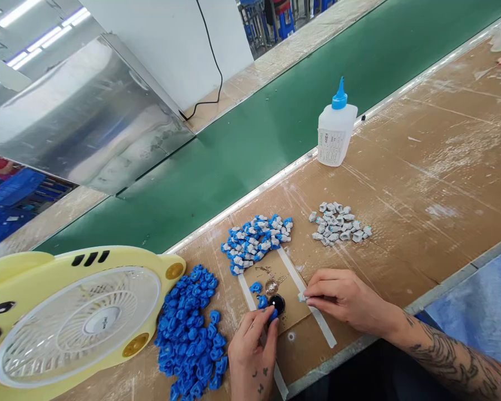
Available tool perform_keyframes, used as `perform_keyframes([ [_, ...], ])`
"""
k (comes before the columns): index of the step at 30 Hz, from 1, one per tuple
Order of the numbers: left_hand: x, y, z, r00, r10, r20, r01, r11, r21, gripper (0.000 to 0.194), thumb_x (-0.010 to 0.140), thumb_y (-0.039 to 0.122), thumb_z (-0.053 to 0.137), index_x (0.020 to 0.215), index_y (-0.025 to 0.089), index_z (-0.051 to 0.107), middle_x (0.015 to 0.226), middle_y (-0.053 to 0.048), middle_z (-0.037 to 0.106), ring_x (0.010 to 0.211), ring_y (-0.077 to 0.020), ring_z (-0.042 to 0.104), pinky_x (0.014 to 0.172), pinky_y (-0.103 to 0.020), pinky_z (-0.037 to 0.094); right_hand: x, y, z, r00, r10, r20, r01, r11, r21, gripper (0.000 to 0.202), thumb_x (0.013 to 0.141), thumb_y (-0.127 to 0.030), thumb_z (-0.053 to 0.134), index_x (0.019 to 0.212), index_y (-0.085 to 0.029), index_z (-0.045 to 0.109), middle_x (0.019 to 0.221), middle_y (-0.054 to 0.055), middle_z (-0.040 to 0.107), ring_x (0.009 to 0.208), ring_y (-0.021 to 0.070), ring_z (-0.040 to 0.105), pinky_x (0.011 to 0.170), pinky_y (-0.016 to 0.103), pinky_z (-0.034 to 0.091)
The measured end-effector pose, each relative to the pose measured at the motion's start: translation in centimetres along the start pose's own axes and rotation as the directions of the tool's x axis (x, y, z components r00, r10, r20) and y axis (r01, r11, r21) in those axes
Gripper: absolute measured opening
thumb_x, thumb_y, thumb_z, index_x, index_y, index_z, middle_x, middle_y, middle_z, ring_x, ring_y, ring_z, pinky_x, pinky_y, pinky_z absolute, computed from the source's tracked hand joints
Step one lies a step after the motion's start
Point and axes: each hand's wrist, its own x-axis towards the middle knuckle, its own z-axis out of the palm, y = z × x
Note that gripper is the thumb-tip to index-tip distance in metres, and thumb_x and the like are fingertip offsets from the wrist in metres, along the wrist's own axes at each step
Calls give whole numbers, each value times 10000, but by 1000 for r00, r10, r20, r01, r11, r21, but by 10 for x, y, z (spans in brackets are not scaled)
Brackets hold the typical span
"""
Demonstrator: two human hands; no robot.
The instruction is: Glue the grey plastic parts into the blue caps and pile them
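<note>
My left hand [253,348] pinches a small blue plastic piece [273,315] beside a round black cap-like dish [277,303]. Two more loose blue pieces [256,287] lie just above its fingers. In my right hand [346,295], thumb and fingertips close on a small light grey piece [302,297], over the right tape strip. A clear round blob or dish [271,286] sits next to the black one. Left of my left hand spreads a big pile of blue pieces [192,334]. Farther up are a cluster of joined blue-and-grey pieces [256,239] and a grey pile [338,223].
A white bottle with a blue nozzle [337,133] stands by the green belt [234,161] that runs across behind the table. At the left lies a yellow animal-shaped fan [83,323]. White tape strips [323,328] border a cardboard patch [294,317].
</note>
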Motion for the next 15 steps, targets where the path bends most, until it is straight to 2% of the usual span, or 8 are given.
perform_keyframes([
  [6,-1,-1,3,1000,23,-16,-23,1000,16,217,943,328,596,1007,254,790,859,-58,761,754,-198,732,703,-280,594,1,-4,7,1000,-14,-19,14,1000,20,337,1034,-365,530,898,-169,767,822,65,735,729,132,693,695,198,552],
  [11,0,3,1,999,-8,-44,6,1000,-29,203,914,317,625,986,265,808,862,-65,773,763,-206,739,706,-288,598,2,-7,12,999,-26,-30,27,999,28,325,1029,-351,542,895,-163,770,815,69,744,712,128,688,673,200,549],
  [13,2,6,-2,996,-70,-59,63,992,-114,183,877,327,669,969,274,818,850,-63,779,734,-207,733,686,-290,600,3,-9,13,998,-23,-57,26,999,46,348,1027,-370,543,875,-158,774,796,69,747,701,127,685,661,198,547],
  [15,3,8,-5,978,-202,-49,181,945,-271,169,809,351,746,930,266,828,828,-63,783,705,-205,724,658,-286,601,4,-12,16,995,6,-102,3,996,89,364,1011,-403,567,842,-159,778,769,63,749,681,126,686,640,192,544],
])
